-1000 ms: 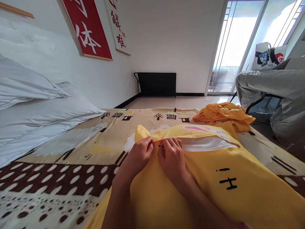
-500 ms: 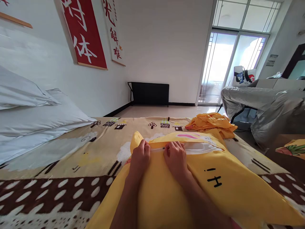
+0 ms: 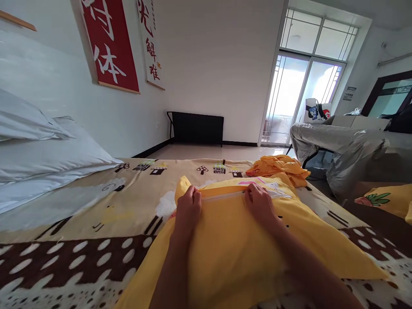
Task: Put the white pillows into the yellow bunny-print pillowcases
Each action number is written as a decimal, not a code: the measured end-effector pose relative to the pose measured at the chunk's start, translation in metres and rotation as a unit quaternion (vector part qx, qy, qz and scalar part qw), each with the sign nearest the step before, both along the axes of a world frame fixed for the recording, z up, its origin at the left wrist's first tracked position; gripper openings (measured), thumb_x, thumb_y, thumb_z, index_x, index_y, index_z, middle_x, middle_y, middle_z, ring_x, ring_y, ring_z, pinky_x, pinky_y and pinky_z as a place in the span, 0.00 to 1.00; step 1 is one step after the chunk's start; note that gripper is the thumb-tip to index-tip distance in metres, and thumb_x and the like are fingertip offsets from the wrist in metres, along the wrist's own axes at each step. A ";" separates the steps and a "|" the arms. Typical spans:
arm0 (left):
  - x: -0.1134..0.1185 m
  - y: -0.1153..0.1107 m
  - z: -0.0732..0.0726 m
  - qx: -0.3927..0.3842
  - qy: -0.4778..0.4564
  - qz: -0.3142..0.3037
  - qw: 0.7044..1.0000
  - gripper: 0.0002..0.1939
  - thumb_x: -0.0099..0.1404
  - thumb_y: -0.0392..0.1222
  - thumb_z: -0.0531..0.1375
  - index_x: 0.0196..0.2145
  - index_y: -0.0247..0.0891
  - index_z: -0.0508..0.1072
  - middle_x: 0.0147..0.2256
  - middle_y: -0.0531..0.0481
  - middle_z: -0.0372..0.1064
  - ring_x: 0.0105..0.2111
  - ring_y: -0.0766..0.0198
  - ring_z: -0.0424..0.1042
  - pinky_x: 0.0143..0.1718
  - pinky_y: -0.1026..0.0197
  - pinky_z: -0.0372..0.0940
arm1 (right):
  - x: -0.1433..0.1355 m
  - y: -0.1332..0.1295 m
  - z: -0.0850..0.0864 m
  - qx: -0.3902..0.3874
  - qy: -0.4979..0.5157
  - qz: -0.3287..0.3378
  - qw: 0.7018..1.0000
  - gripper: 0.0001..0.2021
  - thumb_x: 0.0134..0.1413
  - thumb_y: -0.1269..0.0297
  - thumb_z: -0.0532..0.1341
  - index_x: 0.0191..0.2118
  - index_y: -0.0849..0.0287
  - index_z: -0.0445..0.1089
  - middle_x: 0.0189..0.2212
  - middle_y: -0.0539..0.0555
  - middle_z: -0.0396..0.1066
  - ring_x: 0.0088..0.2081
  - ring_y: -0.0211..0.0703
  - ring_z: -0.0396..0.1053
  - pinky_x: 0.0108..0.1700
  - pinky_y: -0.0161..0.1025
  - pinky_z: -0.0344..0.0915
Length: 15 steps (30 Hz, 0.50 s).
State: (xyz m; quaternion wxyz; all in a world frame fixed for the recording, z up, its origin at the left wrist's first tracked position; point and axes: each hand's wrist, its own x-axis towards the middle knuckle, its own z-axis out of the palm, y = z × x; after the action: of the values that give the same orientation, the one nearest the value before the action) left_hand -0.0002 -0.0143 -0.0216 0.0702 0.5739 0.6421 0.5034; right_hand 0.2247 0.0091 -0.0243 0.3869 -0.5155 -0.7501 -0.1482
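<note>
A yellow pillowcase point(image 3: 231, 240) with white filling showing at its opening lies on the bed in front of me. Along its far edge runs a pale zipper point(image 3: 223, 196). My left hand point(image 3: 189, 204) is closed on the pillowcase's edge at the zipper's left end. Farther right, my right hand point(image 3: 259, 201) pinches the zipper pull, which its fingers mostly hide. Left of the right hand the zipper looks closed; to the right, a white pillow point(image 3: 279, 194) shows through the gap.
The bed carries a patterned blanket point(image 3: 135, 201). White pillows point(image 3: 48, 159) are stacked at left. A crumpled orange-yellow cloth point(image 3: 280, 168) lies beyond the pillowcase. At right stand a plastic-covered table point(image 3: 337, 134) and another yellow printed cloth point(image 3: 386, 199).
My right hand has moved right along the zipper, and the closed stretch is longer. The gap showing white has shrunk. My left hand keeps its hold; the view has shifted slightly right.
</note>
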 end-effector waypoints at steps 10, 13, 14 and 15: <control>0.005 0.003 -0.003 -0.013 0.031 -0.001 0.999 0.09 0.62 0.41 0.45 0.24 0.41 0.57 0.19 0.57 0.56 0.21 0.66 0.57 0.26 0.64 0.49 | 0.076 0.019 0.010 -0.039 0.004 0.013 0.999 0.07 0.58 0.65 0.51 0.30 0.57 0.63 0.28 0.51 0.70 0.30 0.41 0.64 0.35 0.36 0.55; 0.005 0.006 -0.002 -0.026 0.062 0.008 0.998 0.09 0.62 0.43 0.44 0.24 0.42 0.56 0.18 0.56 0.57 0.21 0.65 0.59 0.26 0.64 0.51 | 0.101 0.029 -0.006 -0.045 0.034 0.018 0.998 0.08 0.59 0.62 0.51 0.32 0.57 0.64 0.26 0.51 0.69 0.30 0.42 0.65 0.34 0.35 0.56; 0.005 0.008 -0.002 -0.031 0.075 0.011 0.997 0.09 0.62 0.43 0.44 0.24 0.42 0.56 0.18 0.56 0.57 0.21 0.65 0.60 0.27 0.64 0.52 | 0.107 0.032 -0.013 -0.047 0.044 0.020 0.998 0.10 0.60 0.60 0.50 0.33 0.57 0.64 0.26 0.51 0.70 0.30 0.42 0.65 0.34 0.35 0.56; 0.005 0.009 -0.003 -0.036 0.089 0.013 0.995 0.10 0.62 0.43 0.43 0.24 0.42 0.56 0.18 0.56 0.58 0.21 0.65 0.60 0.27 0.63 0.53 | 0.113 0.035 -0.021 -0.048 0.053 0.019 0.997 0.11 0.61 0.60 0.48 0.34 0.57 0.64 0.26 0.52 0.70 0.30 0.43 0.66 0.33 0.36 0.56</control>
State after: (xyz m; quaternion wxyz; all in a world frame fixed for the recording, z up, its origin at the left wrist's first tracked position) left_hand 0.0046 -0.0049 -0.0242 0.0267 0.6048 0.6714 0.4275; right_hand 0.3378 0.0441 -0.0451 0.4041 -0.5260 -0.7444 -0.0771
